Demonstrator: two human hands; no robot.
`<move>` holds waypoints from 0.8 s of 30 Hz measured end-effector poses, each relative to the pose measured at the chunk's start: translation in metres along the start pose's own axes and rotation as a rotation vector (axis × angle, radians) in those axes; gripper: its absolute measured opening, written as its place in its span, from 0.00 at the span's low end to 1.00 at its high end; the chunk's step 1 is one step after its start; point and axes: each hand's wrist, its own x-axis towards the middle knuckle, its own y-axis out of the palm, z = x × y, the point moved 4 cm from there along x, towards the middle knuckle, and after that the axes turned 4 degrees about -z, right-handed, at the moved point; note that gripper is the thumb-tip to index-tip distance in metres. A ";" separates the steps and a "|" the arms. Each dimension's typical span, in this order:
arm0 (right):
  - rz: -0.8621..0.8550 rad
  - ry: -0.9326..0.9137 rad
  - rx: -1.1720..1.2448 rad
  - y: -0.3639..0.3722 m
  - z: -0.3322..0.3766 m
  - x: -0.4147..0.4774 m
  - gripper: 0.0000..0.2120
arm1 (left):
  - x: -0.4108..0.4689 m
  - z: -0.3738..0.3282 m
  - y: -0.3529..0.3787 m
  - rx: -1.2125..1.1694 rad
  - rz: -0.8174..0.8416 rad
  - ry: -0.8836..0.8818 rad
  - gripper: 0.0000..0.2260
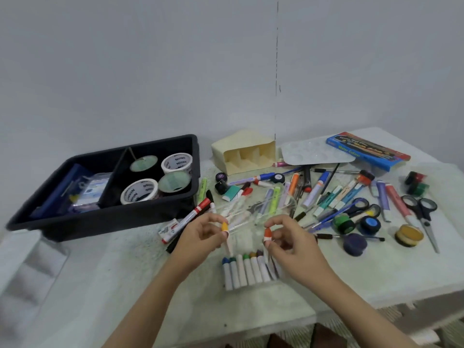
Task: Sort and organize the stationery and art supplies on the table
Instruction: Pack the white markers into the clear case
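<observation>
My left hand point(202, 231) pinches a white paint tube with a yellow-orange cap point(225, 228). My right hand point(288, 237) pinches a white paint tube with an orange-red cap point(267, 234). Both hands hover just above a row of several white paint tubes point(247, 270) with coloured caps, lying side by side on the table. Loose markers, pens and highlighters point(276, 197) lie scattered beyond the hands. A red marker point(193, 217) lies left of my left hand.
A black tray point(105, 217) at the left holds tape rolls point(177, 163) and a packet. A cream organiser point(247, 153), a white palette point(313, 153) and a blue watercolour box point(367, 150) sit at the back. Scissors point(421, 214) and small paint pots point(369, 226) lie right.
</observation>
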 end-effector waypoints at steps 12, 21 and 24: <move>0.118 0.070 -0.001 0.077 0.007 -0.015 0.10 | -0.045 0.047 -0.036 0.184 -0.097 0.057 0.07; 0.198 -0.080 -0.368 0.091 0.005 -0.009 0.11 | -0.045 0.058 -0.035 0.171 -0.146 0.057 0.07; 0.226 -0.084 -0.427 0.092 0.002 -0.005 0.13 | -0.044 0.063 -0.036 0.165 -0.168 0.045 0.06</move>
